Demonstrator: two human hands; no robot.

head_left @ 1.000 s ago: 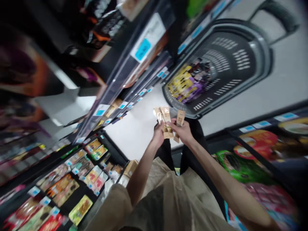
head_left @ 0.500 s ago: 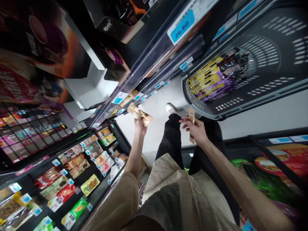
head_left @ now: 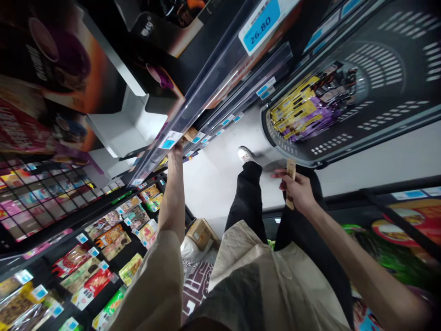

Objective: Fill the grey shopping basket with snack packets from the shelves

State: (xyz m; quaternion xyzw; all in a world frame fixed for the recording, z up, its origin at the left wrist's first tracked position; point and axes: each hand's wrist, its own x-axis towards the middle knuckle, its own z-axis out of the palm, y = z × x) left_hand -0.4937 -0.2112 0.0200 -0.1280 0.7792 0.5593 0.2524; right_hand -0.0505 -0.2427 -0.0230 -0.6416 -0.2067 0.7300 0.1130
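Note:
My left hand (head_left: 177, 151) reaches in beneath the clear shelf edge (head_left: 196, 99), beside a blue-and-white price tag (head_left: 170, 140). Its fingers are hidden there, so whatever they hold does not show. A tan box (head_left: 190, 134) lies on the shelf just past that hand. In my right hand (head_left: 300, 189) is a narrow tan stick-shaped packet (head_left: 291, 169), pinched upright between thumb and fingers above my right leg. Close beyond it is a grey shopping basket (head_left: 365, 133) holding yellow, purple and black stick packets (head_left: 303, 110).
Shelves of bright snack packs (head_left: 91, 276) line the lower left. Large dark display boxes (head_left: 58, 55) stand at upper left. On the floor behind my left arm are a cardboard box (head_left: 201, 233) and a patterned bag (head_left: 198, 285). Green bags (head_left: 375, 253) fill the right shelf.
My left hand, which held a tan packet over the floor, has moved left and under the shelf edge. My right hand has shifted slightly right, with its tan packet.

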